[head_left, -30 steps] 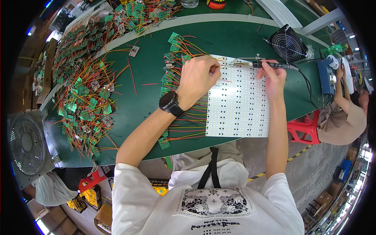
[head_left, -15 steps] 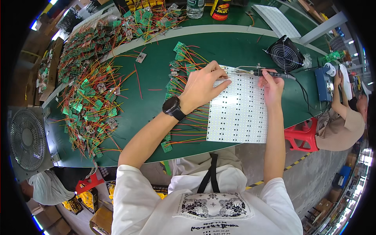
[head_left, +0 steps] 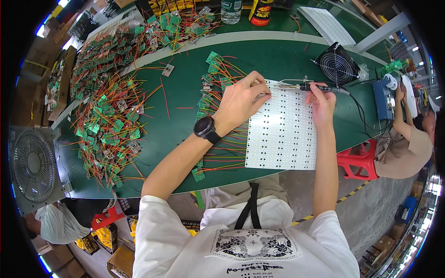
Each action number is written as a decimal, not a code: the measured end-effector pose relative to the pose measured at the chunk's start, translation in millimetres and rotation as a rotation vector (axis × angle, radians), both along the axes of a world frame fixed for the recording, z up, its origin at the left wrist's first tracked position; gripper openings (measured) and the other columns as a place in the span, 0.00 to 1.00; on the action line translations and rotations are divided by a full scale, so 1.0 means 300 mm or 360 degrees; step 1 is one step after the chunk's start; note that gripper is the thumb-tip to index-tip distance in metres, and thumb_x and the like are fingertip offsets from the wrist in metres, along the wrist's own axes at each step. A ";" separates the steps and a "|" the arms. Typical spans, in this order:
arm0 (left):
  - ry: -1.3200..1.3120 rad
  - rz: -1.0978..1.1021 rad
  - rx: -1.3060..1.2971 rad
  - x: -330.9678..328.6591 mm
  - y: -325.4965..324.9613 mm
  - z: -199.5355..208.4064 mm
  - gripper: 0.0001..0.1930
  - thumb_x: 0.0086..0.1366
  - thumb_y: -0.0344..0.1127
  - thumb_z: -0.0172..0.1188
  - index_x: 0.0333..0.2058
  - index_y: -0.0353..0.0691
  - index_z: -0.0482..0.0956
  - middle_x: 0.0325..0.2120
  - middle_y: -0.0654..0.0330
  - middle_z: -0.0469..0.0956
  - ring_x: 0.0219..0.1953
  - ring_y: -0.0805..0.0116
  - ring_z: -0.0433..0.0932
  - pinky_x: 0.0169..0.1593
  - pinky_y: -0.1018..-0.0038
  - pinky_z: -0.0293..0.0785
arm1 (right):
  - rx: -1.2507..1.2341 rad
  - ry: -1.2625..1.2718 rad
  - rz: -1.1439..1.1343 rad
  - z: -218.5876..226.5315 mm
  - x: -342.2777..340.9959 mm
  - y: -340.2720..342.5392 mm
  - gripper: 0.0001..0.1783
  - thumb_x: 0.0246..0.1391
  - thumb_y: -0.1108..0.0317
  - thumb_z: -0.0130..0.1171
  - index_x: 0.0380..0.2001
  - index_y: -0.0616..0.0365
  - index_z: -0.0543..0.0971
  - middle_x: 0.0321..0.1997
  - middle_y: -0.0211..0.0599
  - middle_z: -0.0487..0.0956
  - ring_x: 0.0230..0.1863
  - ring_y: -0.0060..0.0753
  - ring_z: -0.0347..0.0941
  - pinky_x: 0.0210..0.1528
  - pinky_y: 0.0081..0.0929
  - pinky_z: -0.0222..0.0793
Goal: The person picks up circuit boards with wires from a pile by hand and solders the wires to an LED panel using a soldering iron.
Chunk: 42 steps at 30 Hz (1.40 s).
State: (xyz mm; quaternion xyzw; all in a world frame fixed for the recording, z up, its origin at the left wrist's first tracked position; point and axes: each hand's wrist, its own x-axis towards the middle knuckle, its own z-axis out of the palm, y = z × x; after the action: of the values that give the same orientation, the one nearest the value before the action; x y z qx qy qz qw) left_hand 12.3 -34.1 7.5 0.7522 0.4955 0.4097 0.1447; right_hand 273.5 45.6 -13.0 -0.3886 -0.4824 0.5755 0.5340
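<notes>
A white LED panel [head_left: 282, 134] with rows of small dots and dark pads lies on the green table. Over its upper left edge my left hand [head_left: 243, 99] is closed, thumb and fingertips pinching a thin wire. My right hand [head_left: 321, 99] grips the handle of a soldering iron [head_left: 320, 87] at the panel's upper right. The iron's tip points left, toward my left fingertips, with a short gap between. Small green circuit boards [head_left: 213, 62] with red and yellow wires line the panel's left side; some wires run to its edge. My left hand and forearm hide part of that row.
A large heap of wired boards [head_left: 109, 123] covers the table's left. Beyond the panel stand a black fan [head_left: 337, 65], a bottle [head_left: 231, 11] and a can [head_left: 260, 13]. The iron's cable leads toward a blue box [head_left: 383, 99]. A co-worker [head_left: 403, 143] sits at right.
My left thumb and fingers have come together on a wire, where the thumb stood apart before. The right hand and the iron have stayed nearly still.
</notes>
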 end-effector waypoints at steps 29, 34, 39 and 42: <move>-0.0052 0.0117 -0.0119 -0.003 0.012 -0.044 0.05 0.57 0.29 0.64 0.30 0.35 0.80 0.25 0.58 0.76 0.24 0.62 0.78 0.30 0.70 0.74 | 0.0215 -0.0200 0.0170 -0.001 -0.006 -0.014 0.10 0.56 0.74 0.60 0.38 0.70 0.78 0.25 0.39 0.79 0.22 0.27 0.74 0.25 0.22 0.67; -0.0068 0.0115 -0.0087 -0.003 0.015 -0.048 0.05 0.57 0.30 0.64 0.30 0.34 0.79 0.25 0.58 0.77 0.24 0.63 0.78 0.30 0.70 0.74 | 0.0211 -0.0228 0.0189 0.001 -0.008 -0.013 0.10 0.54 0.74 0.62 0.36 0.70 0.78 0.25 0.40 0.79 0.21 0.27 0.74 0.25 0.22 0.69; -0.0085 0.0116 -0.0105 -0.003 0.014 -0.049 0.05 0.57 0.30 0.64 0.30 0.34 0.79 0.25 0.57 0.77 0.24 0.63 0.78 0.30 0.70 0.74 | 0.0206 -0.0242 0.0192 0.005 -0.011 -0.015 0.10 0.54 0.73 0.62 0.37 0.70 0.77 0.25 0.40 0.79 0.22 0.28 0.75 0.25 0.22 0.69; -0.0081 0.0113 -0.0108 -0.002 0.014 -0.047 0.05 0.56 0.30 0.64 0.30 0.34 0.79 0.25 0.57 0.76 0.24 0.63 0.78 0.30 0.70 0.74 | 0.0214 -0.0241 0.0194 0.001 -0.010 -0.017 0.10 0.55 0.74 0.61 0.38 0.70 0.78 0.25 0.40 0.79 0.22 0.27 0.74 0.26 0.22 0.69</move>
State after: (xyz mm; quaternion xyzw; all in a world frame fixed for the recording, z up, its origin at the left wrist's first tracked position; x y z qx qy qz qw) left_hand 11.7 -30.0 -6.5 0.7183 0.5315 0.4164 0.1679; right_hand 270.6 40.6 -12.7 -0.3642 -0.5817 0.5422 0.4848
